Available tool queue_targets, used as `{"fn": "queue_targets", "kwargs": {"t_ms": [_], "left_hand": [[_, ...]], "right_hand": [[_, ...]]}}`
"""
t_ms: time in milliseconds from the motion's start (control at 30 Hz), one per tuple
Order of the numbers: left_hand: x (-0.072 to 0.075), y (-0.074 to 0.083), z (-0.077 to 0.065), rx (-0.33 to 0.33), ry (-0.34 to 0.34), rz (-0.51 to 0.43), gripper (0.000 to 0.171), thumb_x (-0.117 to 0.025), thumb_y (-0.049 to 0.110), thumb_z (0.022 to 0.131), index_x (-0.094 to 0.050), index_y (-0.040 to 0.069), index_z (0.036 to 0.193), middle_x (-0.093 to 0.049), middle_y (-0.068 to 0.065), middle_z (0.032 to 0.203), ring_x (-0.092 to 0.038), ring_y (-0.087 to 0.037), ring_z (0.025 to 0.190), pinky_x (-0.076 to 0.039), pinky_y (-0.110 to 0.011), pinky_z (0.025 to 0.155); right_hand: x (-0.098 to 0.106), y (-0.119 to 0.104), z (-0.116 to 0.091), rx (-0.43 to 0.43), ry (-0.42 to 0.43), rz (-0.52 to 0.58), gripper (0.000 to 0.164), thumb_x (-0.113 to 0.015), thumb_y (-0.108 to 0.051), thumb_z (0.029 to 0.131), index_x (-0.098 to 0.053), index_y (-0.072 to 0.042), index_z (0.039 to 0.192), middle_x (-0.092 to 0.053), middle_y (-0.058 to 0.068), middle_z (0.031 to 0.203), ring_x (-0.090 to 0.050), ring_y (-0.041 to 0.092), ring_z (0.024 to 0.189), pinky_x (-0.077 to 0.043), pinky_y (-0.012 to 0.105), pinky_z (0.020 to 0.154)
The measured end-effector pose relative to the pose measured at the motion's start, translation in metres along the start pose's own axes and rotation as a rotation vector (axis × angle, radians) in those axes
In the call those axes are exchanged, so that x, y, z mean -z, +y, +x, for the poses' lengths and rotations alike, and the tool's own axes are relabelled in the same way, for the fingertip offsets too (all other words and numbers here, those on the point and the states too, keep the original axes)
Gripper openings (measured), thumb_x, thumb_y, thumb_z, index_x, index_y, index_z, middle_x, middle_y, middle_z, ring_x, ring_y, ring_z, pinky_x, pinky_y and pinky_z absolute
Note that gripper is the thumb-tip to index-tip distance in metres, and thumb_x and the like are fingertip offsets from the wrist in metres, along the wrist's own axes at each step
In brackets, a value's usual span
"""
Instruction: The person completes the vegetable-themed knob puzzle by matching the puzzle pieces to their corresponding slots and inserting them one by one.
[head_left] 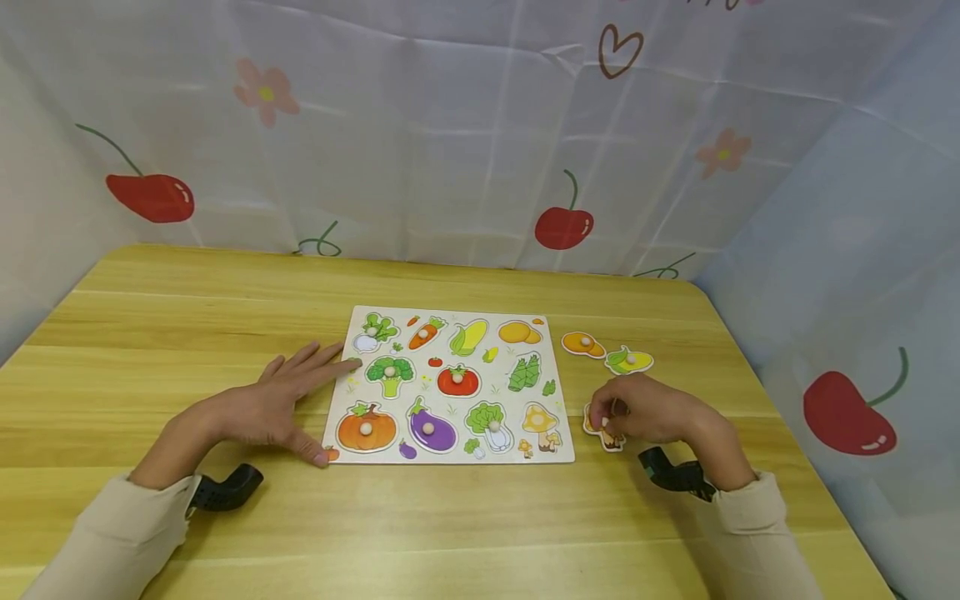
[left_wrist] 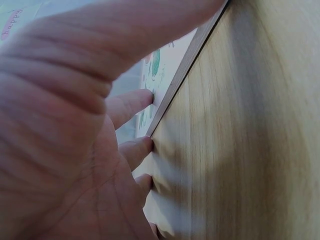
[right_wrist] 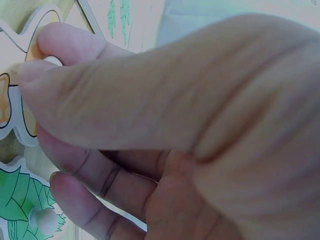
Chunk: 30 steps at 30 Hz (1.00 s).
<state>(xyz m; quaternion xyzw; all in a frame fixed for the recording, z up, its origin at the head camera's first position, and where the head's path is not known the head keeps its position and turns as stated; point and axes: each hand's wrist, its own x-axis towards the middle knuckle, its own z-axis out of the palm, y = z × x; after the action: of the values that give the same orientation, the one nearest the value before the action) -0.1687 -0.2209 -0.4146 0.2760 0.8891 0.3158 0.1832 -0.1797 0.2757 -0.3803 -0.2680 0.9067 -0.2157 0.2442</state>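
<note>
A vegetable knob puzzle board [head_left: 442, 457] lies flat on the table. My left hand [head_left: 273, 408] rests at its left edge, fingers spread, thumb near the bottom corner; the left wrist view shows fingertips [left_wrist: 146, 144] against the rim. Right of the board, my right hand [head_left: 648, 412] pinches the knob [right_wrist: 54, 60] of a mushroom puzzle piece [head_left: 613, 442] between thumb and forefinger. The piece appears close to the tabletop; whether it touches is hard to tell. A green leafy piece with a knob [right_wrist: 20, 200] lies beside it in the right wrist view, hidden by my hand in the head view.
An orange-brown oval piece [head_left: 582, 344] and a corn piece [head_left: 630, 360] lie right of the board. Knobbed pieces such as the pumpkin [head_left: 366, 433], eggplant [head_left: 435, 433] and tomato [head_left: 459, 383] sit in the board. A printed curtain [head_left: 450, 150] hangs behind the table.
</note>
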Motion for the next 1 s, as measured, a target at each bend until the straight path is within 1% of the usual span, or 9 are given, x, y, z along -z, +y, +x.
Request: {"fn": "queue_targets", "kwargs": {"t_ms": [167,300,400,500,700,800,1000], "left_hand": [[0.0,0.0,0.0,0.003,-0.005,0.007,0.118,-0.089,0.051,0.065,-0.027,0.016,0.159,-0.005,-0.023,0.167,0.007,-0.053,0.15,0.009,-0.077,0.109],[0.0,-0.001,0.001,0.003,-0.003,0.008,0.118,-0.089,0.052,0.065,-0.027,0.016,0.159,-0.005,-0.022,0.167,0.007,-0.053,0.15,0.009,-0.077,0.109],[0.0,-0.001,0.001,0.002,-0.001,0.005,0.118,-0.09,0.051,0.065,-0.028,0.016,0.158,-0.006,-0.022,0.167,0.007,-0.053,0.15,0.009,-0.077,0.109],[0.0,-0.001,0.0,0.003,0.0,0.0,0.118,-0.09,0.051,0.064,-0.028,0.016,0.158,-0.006,-0.022,0.167,0.007,-0.053,0.15,0.01,-0.077,0.109],[0.0,0.001,0.0,0.003,0.001,-0.002,0.118,-0.09,0.05,0.065,-0.028,0.015,0.158,-0.006,-0.022,0.167,0.007,-0.053,0.15,0.01,-0.076,0.109],[0.0,0.001,0.0,0.002,0.002,-0.001,0.118,-0.09,0.05,0.064,-0.028,0.015,0.158,-0.006,-0.023,0.166,0.006,-0.053,0.15,0.01,-0.076,0.109],[0.0,0.001,0.0,-0.002,0.005,0.004,0.117,-0.09,0.05,0.065,-0.029,0.014,0.158,-0.007,-0.024,0.166,0.005,-0.054,0.149,0.01,-0.077,0.108]], "right_hand": [[0.001,-0.001,0.0,0.012,0.026,-0.016,0.019,-0.067,0.004,0.088,-0.069,-0.015,0.089,-0.064,-0.006,0.088,-0.052,0.009,0.075,-0.046,0.023,0.066],[0.002,-0.002,0.001,0.049,0.078,-0.04,0.016,-0.065,0.002,0.092,-0.067,-0.014,0.092,-0.063,-0.004,0.086,-0.052,0.008,0.073,-0.046,0.023,0.064],[0.002,-0.004,0.002,0.089,0.128,-0.071,0.014,-0.066,0.001,0.092,-0.067,-0.013,0.094,-0.064,-0.003,0.088,-0.053,0.007,0.075,-0.047,0.024,0.066],[0.0,-0.007,0.004,0.116,0.156,-0.088,0.014,-0.067,0.0,0.092,-0.067,-0.013,0.096,-0.064,-0.003,0.093,-0.054,0.008,0.081,-0.049,0.025,0.07],[-0.008,-0.013,0.012,0.106,0.157,-0.113,0.015,-0.066,-0.001,0.093,-0.068,-0.016,0.095,-0.061,-0.006,0.092,-0.053,0.008,0.083,-0.048,0.026,0.074],[-0.011,-0.016,0.015,0.108,0.158,-0.11,0.015,-0.066,-0.001,0.093,-0.068,-0.016,0.095,-0.059,-0.005,0.09,-0.053,0.008,0.08,-0.048,0.025,0.072],[-0.016,-0.022,0.02,0.142,0.166,-0.104,0.014,-0.065,-0.002,0.094,-0.068,-0.015,0.095,-0.057,-0.005,0.089,-0.05,0.006,0.075,-0.047,0.023,0.068]]}}
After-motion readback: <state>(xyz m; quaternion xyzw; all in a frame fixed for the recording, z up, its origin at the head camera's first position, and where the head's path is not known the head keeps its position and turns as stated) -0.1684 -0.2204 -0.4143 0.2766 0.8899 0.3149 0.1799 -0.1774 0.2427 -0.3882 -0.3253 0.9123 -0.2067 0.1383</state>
